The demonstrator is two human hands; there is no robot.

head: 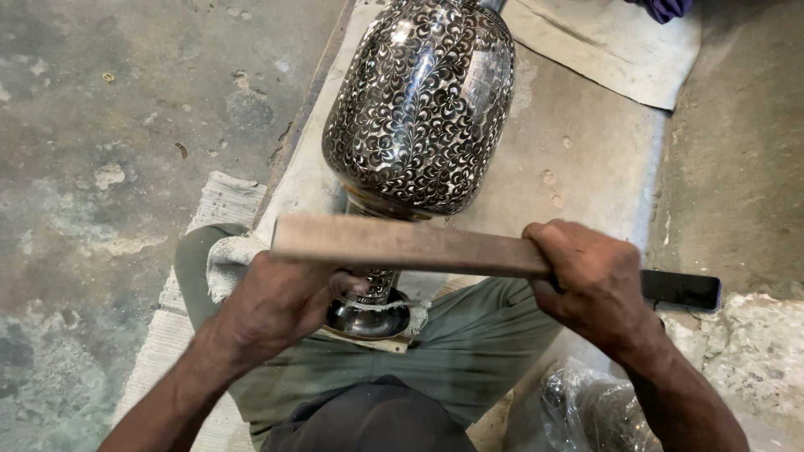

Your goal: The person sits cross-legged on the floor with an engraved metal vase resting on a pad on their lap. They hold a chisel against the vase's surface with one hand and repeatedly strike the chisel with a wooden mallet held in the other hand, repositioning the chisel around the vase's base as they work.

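The large metal vase [419, 105], dark and covered in fine silver scrollwork, lies tilted across the person's lap with its foot [368, 316] toward the body and its belly resting out over the pale mat [578, 142] on the floor. The left hand [276, 305] is wrapped around the narrow stem just above the foot, fingers closed on it, with a bit of white cloth [228, 261] beside the wrist. The right hand [590, 285] is clenched on one end of a flat wooden stick [402, 244], which lies level across the lower part of the vase's body. To work well here, the left grip should probably hold the stem firm so the vase cannot roll, while the stick meets the metal squarely with light, even blows; a hard or angled strike could dent the patterned surface. Turning the vase a little between strokes would likely spread the work evenly. A dark phone [680, 290] lies on the floor by the right wrist, and a crumpled plastic bag [586, 410] sits below it.
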